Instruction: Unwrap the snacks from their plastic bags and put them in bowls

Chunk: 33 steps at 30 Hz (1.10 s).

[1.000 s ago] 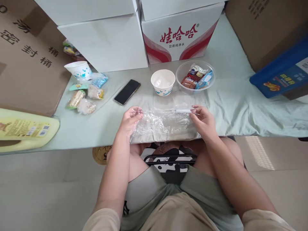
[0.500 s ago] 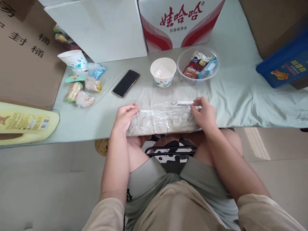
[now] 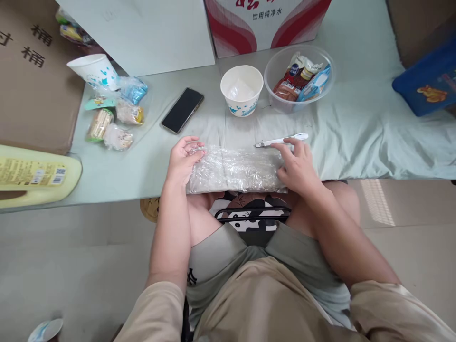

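Note:
A crinkled clear plastic bag (image 3: 237,170) lies along the table's front edge before me. At its upper left corner, my left hand (image 3: 182,161) pinches the plastic between thumb and fingers. My right hand (image 3: 298,166) is over the bag's right end with its fingers apart, the thumb near the plastic. Its index finger reaches to a white utility knife (image 3: 281,140), which lies just beyond the bag with the tip pointing left. Whether that finger touches the knife, I cannot tell.
Beyond the bag are a phone (image 3: 183,110), a paper cup (image 3: 242,90) and a clear bowl (image 3: 268,85) of packaged snacks. Bagged snacks (image 3: 119,111) and a tilted cup (image 3: 94,71) lie left. A yellow jug (image 3: 39,178), boxes and a blue container (image 3: 427,80) stand around.
My right fingers have spread and left their pinch near the knife's end. The knife has turned slightly, its right end higher. The bag's far edge sits closer to me. The camera view has shifted.

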{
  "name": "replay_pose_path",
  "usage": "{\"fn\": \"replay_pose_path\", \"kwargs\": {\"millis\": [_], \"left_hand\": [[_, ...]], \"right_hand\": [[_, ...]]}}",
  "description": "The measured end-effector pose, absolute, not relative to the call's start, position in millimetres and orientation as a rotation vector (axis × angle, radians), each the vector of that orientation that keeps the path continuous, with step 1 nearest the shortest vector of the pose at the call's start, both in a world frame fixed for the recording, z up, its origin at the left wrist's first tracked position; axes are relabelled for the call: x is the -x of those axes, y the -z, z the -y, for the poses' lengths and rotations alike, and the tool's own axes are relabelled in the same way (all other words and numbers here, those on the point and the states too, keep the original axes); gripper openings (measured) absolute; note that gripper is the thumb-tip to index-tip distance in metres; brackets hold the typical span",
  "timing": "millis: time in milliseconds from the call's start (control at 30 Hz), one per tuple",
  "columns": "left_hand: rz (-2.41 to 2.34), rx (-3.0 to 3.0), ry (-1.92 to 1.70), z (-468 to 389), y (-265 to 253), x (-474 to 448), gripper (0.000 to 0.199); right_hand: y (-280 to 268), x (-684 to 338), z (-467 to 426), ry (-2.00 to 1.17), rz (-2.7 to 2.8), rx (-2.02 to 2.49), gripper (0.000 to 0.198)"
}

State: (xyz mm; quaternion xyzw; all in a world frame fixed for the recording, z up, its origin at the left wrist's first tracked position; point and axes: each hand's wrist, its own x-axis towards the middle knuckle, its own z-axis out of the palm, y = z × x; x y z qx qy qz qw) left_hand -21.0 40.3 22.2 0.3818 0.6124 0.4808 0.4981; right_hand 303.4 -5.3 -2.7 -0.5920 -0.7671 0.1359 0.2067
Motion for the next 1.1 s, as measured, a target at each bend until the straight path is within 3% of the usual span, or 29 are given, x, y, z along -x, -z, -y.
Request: {"fn": "replay_pose_path", "kwargs": {"millis": [100, 267, 400, 433, 567, 600, 667, 800, 933, 1100], "left_hand": [[-1.404, -0.945, -1.128, -40, -26, 21, 0.047], [-1.251, -0.950, -0.978, -38, -34, 11, 0.052], [-1.152, -1.070, -0.859, -35, -36, -2, 0.054], [-1.129, -1.098, -0.833, -35, -36, -4, 0.054], [-1.072, -1.049, -0.817, -35, -40, -6, 0.066], [-1.080, -0.995, -0.847, -37, -41, -4, 0.072], [-1.119, -0.880, -0.974, -42, -44, 1, 0.077], [-1.103, -0.773, -1.244, -49, -38, 3, 0.060], [-0.947, -0.809, -0.916, -43, -22, -16, 0.068], [-0.995, -0.964, -0.699, -34, -13, -39, 0.038]], "right_hand": [[-6, -312, 15, -0.549, 2.297, 1.535, 0.071], [-27, -300, 7, -0.885, 2.155, 1.196, 0.056], [-23, -265, -11, -1.185, 2.098, 1.005, 0.077], [-21, -258, -15, -1.224, 2.114, 1.000, 0.074], [-23, -252, -19, -1.282, 2.227, 1.065, 0.012], [-25, -255, -17, -1.291, 2.215, 1.073, 0.009], [-29, -259, -15, -1.343, 2.099, 1.082, 0.016], [-25, -259, -18, -1.480, 1.596, 1.097, 0.024], [-11, -252, -28, -1.429, 1.210, 1.133, 0.038], [0, -252, -29, -1.469, 1.162, 1.128, 0.045]]}}
